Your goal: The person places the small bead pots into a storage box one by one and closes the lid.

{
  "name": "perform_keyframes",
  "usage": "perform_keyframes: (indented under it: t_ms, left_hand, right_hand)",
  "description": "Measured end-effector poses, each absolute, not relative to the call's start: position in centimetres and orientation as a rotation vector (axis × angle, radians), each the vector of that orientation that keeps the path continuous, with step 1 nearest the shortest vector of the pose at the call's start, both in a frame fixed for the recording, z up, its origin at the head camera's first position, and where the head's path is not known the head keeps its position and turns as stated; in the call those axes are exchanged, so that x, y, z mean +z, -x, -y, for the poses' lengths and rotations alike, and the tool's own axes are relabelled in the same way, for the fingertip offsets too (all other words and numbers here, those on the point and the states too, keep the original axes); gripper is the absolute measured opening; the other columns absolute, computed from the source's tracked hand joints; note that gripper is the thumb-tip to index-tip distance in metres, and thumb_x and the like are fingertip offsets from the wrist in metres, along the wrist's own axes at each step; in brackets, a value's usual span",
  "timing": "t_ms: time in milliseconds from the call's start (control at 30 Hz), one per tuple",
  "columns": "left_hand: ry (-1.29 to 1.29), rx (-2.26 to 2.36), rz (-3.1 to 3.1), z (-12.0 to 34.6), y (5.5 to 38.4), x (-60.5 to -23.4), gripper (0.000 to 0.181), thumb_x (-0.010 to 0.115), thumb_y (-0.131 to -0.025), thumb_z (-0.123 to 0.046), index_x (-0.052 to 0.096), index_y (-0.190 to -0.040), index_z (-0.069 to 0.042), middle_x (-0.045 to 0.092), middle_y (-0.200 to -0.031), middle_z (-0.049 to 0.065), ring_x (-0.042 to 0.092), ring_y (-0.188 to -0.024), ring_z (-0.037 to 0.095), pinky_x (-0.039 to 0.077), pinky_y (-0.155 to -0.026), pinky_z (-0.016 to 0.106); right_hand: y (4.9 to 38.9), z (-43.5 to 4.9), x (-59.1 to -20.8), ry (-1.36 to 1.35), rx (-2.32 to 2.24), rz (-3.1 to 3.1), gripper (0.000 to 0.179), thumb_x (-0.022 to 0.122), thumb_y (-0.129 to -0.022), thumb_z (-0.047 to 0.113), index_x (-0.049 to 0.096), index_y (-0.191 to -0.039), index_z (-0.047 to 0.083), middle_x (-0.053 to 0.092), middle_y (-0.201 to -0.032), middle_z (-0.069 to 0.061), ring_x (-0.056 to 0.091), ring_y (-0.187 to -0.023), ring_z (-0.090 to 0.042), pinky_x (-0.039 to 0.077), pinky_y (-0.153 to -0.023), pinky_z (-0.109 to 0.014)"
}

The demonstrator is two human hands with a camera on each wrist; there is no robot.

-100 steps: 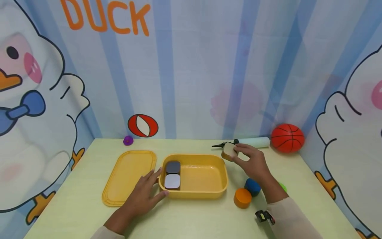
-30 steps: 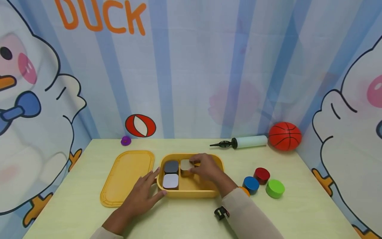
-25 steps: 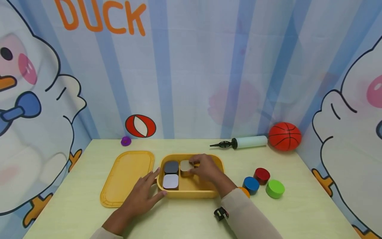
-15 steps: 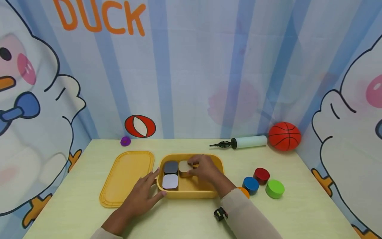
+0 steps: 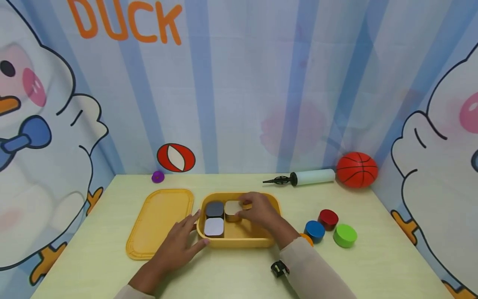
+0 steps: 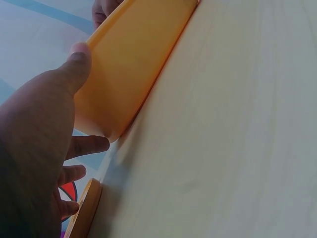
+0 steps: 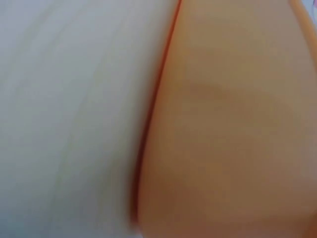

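A yellow rectangular box (image 5: 239, 243) sits mid-table in the head view. Inside, at its left end, are a dark grey rounded-square block (image 5: 214, 209) and a pale lilac one (image 5: 214, 226). My right hand (image 5: 261, 212) reaches into the box and pinches a cream-topped rounded-square block (image 5: 232, 207), just right of the grey one. My left hand (image 5: 175, 245) lies against the box's left end with fingers spread, thumb by the near corner. The left wrist view shows that thumb (image 6: 79, 62) at the box rim. In the right wrist view the box wall (image 7: 233, 124) hides the fingers.
A flat yellow lid-like tray (image 5: 158, 224) lies left of the box. Right of it are blue (image 5: 314, 231), red (image 5: 328, 219), green (image 5: 345, 235) and partly hidden orange (image 5: 307, 238) round pieces. Behind stand a hand pump (image 5: 313, 177), red basketball (image 5: 357, 170) and purple disc (image 5: 158, 177).
Since the earliest frame, my right hand has brought the cream-topped block leftward from beyond the right rim into the box. Over the last second both hands are nearly still.
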State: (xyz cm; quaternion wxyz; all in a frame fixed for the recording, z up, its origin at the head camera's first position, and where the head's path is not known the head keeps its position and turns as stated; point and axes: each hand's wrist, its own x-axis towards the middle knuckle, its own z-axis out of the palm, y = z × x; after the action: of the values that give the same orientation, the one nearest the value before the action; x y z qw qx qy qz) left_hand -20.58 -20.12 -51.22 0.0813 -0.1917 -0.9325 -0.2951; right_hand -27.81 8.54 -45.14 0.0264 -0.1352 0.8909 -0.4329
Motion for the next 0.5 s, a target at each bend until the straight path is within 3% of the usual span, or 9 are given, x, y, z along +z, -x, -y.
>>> perform_keyframes:
  t_ms: [167, 367, 500]
  left_hand:
    - [0.550, -0.900, 2.798, 19.9, 20.2, -50.8, 0.090, 0.074, -0.101, -0.055, 0.034, -0.173, -0.016, 0.058, -0.161, 0.019, 0.060, -0.144, 0.042, 0.043, -0.120, 0.070]
    - [0.558, -0.894, 2.792, 19.9, 20.1, -50.7, 0.090, 0.075, -0.101, -0.053, 0.035, -0.172, -0.015, 0.064, -0.156, 0.019, 0.055, -0.148, 0.047, 0.041, -0.121, 0.071]
    - [0.558, -0.890, 2.796, 20.0, 20.3, -50.8, 0.090, 0.074, -0.102, -0.053, 0.034, -0.173, -0.015, 0.067, -0.153, 0.018, 0.053, -0.150, 0.048, 0.041, -0.120, 0.071]
  right_hand:
    - [27.2, -9.6, -44.8, 0.454, -1.352, -2.782, 0.042, 0.084, -0.097, 0.017, 0.074, -0.135, 0.001, 0.073, -0.138, -0.018, 0.070, -0.131, -0.039, 0.062, -0.104, -0.052]
    - [26.4, -10.9, -44.1, 0.522, -1.404, -2.816, 0.038, 0.077, -0.103, 0.016, 0.072, -0.137, -0.001, 0.069, -0.141, -0.020, 0.067, -0.134, -0.040, 0.064, -0.098, -0.040]
    - [25.9, -11.8, -43.6, 0.548, -1.420, -2.865, 0.035, 0.076, -0.103, 0.015, 0.073, -0.136, 0.001, 0.069, -0.140, -0.020, 0.067, -0.131, -0.039, 0.064, -0.096, -0.042]
